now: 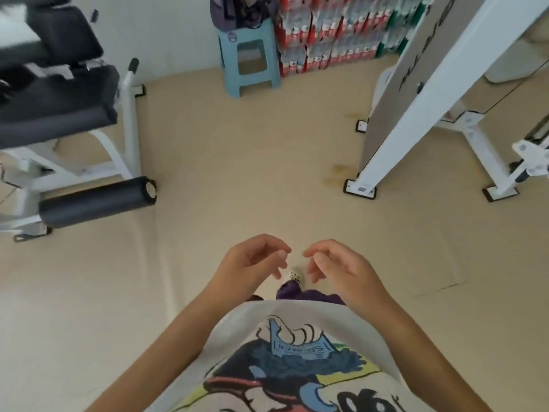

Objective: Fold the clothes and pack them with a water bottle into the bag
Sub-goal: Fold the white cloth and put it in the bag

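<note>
Clothes (pixel 234 10): a dark heap on a blue plastic stool (pixel 249 59) at the far wall, beside stacked bottle packs (pixel 332 34). Left hand (pixel 252 260) and right hand (pixel 338 267): raised side by side, fingers loosely curled, holding nothing. Floor (pixel 252 162): beige, bare at centre. A padded gym bench (pixel 59 93) stands left; a white machine frame (pixel 430 93) stands right.
</note>
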Demonstrator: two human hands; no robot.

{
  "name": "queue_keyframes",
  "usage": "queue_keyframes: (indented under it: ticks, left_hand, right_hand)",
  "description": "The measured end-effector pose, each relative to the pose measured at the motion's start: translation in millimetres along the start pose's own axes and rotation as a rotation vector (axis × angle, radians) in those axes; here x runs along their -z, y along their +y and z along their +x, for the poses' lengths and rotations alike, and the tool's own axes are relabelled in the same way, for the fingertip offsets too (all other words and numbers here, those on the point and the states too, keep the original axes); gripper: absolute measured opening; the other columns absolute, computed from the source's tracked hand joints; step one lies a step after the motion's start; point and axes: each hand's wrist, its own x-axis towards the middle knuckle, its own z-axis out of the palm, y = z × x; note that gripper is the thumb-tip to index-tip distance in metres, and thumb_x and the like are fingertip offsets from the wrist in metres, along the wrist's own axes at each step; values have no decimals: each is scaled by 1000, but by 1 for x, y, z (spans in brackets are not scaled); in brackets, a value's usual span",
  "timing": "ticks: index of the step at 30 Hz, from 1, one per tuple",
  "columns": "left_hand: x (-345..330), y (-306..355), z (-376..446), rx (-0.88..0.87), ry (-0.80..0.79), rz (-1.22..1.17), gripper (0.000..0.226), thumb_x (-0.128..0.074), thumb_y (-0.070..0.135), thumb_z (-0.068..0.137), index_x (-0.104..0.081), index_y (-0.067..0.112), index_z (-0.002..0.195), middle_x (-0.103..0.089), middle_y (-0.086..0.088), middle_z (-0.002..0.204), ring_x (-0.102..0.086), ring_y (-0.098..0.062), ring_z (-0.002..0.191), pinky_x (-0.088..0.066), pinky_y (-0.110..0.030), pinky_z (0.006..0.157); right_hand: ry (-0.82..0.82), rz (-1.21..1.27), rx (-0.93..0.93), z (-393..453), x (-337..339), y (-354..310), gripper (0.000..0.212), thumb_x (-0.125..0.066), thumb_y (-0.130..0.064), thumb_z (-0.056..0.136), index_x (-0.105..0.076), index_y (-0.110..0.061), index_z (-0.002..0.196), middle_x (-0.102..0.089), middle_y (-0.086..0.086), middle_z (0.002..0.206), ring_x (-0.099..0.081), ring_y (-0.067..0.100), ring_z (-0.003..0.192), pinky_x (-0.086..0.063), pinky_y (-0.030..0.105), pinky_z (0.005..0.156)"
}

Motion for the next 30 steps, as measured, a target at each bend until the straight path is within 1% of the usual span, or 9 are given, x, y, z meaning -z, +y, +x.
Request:
queue_keyframes:
  ticks: [2,4,9,13,17,19,22,27,30]
  left_hand:
    - [15,20,45,23,-1,-4,9,-62,19,95,-71,22,98,-71,-4,82,-67,-20,72,-55,-29,73]
    - [32,39,89,35,21,-21,11,-62,18,95,-71,24,97,-71,-4,82,-67,-20,72,-56,-33,75]
    - [78,63,212,61,112,-91,12,-61,13,95,-72,17,97,-70,-8,81,-66,-25,72,-55,-30,75]
    - [123,90,332,44,129,-129,11,-60,12,95,-71,13,98,-70,-8,82,-65,-31,75,-54,-36,78]
    - [171,145,452,-7,81,-167,11,-60,12,95,-71,12,98,-70,-11,81,-65,-23,70,-54,-26,69]
    - [189,176,517,-34,33,-155,11,-60,10,95,-71,10,97,-69,-12,80,-65,-19,68,-51,-21,67]
    - [199,218,612,-71,-46,-107,10,-59,8,95,-70,7,97,-69,-13,79,-64,-17,67,-51,-21,66]
    - [193,272,759,-114,-151,-95,11,-58,6,95,-69,6,97,-68,-7,77,-64,-17,66,-50,-20,65]
    - [183,298,842,-116,-141,-55,10,-59,7,95,-69,7,97,-69,-6,77,-64,-17,66,-50,-22,65]
  right_hand:
    - [-31,-6,37,55,22,-34,19,-49,-29,97,-67,-35,97,-69,-3,85,-67,15,80,-56,32,79]
    - [-63,-2,82,107,37,-67,18,-49,-31,96,-67,-31,98,-68,-2,84,-67,17,79,-55,31,79]
    - [-79,0,141,246,69,-119,18,-50,-30,97,-68,-26,99,-68,-1,83,-68,18,79,-53,26,77]
    - [-41,-31,121,362,102,-150,18,-50,-31,97,-68,-33,97,-69,-3,84,-68,15,79,-53,22,76]
    - [-9,-96,-5,451,145,-176,19,-49,-32,97,-66,-38,97,-69,-5,86,-68,11,81,-52,19,75]
    - [21,-109,-50,491,171,-184,21,-49,-27,100,-66,-39,97,-70,-6,87,-68,11,81,-52,18,74]
    - [123,-78,-95,546,208,-194,27,-50,-21,101,-67,-41,94,-70,-5,87,-68,13,79,-53,19,74]
    - [235,-12,-109,651,279,-201,25,-50,-22,101,-67,-39,95,-70,-4,86,-69,16,79,-57,31,78]
    - [249,12,-86,725,332,-213,27,-50,-20,101,-67,-39,94,-70,-4,84,-68,15,78,-56,28,77]
